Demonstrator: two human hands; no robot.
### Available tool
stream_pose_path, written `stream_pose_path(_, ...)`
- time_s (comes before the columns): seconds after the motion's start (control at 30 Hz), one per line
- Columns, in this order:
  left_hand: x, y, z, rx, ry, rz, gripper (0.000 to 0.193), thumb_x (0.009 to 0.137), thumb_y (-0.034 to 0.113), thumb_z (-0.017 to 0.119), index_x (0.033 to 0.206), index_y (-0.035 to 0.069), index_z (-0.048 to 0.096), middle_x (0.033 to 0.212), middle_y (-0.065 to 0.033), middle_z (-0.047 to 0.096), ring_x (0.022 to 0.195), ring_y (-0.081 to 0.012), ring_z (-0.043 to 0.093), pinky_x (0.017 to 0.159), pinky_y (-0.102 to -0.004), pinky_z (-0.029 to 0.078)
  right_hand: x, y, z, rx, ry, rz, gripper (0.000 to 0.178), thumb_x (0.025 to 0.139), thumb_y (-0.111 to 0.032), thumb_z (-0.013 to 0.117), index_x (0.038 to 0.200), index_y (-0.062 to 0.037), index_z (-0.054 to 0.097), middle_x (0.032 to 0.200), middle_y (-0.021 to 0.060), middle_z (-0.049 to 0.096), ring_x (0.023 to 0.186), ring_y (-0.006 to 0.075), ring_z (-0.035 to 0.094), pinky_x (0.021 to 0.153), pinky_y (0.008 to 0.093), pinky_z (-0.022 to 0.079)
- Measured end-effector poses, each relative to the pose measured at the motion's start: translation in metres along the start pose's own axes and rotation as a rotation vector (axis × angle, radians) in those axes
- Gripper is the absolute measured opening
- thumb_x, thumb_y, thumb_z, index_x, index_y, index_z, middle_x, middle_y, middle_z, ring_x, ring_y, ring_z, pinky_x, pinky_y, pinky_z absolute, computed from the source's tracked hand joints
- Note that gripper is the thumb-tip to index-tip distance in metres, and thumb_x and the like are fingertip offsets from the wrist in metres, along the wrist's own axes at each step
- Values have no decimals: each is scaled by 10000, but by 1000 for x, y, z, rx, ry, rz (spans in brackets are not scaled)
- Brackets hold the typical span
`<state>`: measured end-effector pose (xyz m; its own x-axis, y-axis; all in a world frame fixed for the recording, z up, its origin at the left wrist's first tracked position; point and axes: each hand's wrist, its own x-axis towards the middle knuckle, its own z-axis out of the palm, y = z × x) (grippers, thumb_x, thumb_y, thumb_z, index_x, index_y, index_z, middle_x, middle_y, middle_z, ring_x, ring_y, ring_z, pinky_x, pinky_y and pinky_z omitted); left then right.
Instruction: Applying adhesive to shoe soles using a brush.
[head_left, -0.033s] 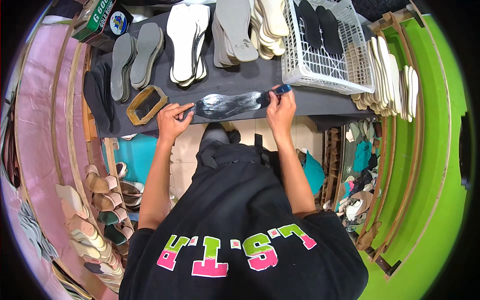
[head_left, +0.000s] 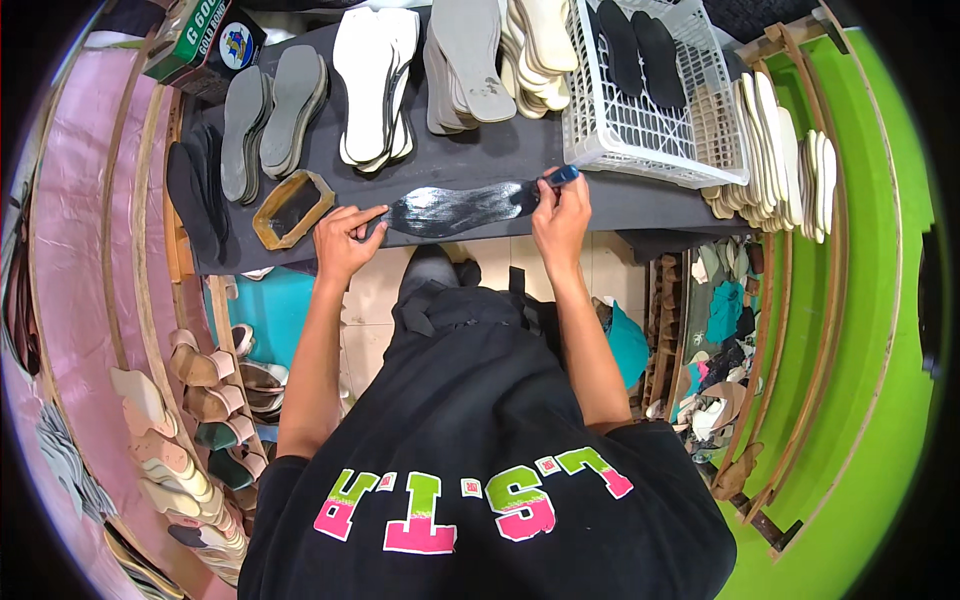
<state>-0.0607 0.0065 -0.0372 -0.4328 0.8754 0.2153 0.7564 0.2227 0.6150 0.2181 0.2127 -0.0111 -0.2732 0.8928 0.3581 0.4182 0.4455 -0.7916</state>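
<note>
The dark worktable (head_left: 640,200) carried a glossy black insole (head_left: 450,208) flat along its near edge. The left hand (head_left: 345,238) pinned one end with fingers spread, open. The right hand (head_left: 560,215) was curled round a blue-handled tool (head_left: 563,176), its tip hidden behind the fingers at the other end.

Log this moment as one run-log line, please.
left hand: pins glossy black insole | right hand: holds blue-handled tool at insole's end | surface: dark worktable | nearby: white basket
</note>
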Motion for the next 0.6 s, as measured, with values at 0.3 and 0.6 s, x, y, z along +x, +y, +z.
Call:
stream_pose_path(0.3, -1, 0, 0, 1, 22, -6, 292, 782, 172, 859, 1071, 208, 884, 617, -16, 511, 600, -188, 532, 574, -355, 422, 2, -10, 23, -40, -128, -221, 166, 904, 39, 711, 1062, 9, 672, 955, 166, 639, 918, 389, 626, 818, 475, 506)
stream_pose_path(0.6, 0, 2, 2, -6, 30, -4, 274, 782, 186, 871, 1055, 197, 886, 616, -13, 512, 601, -189, 537, 568, -358, 423, 28, -15, 10, 70, -194, 0, 79, 930, 20, 718, 1002, 39, 693, 935, 171, 682, 823, 336, 705, 725, 422, 538)
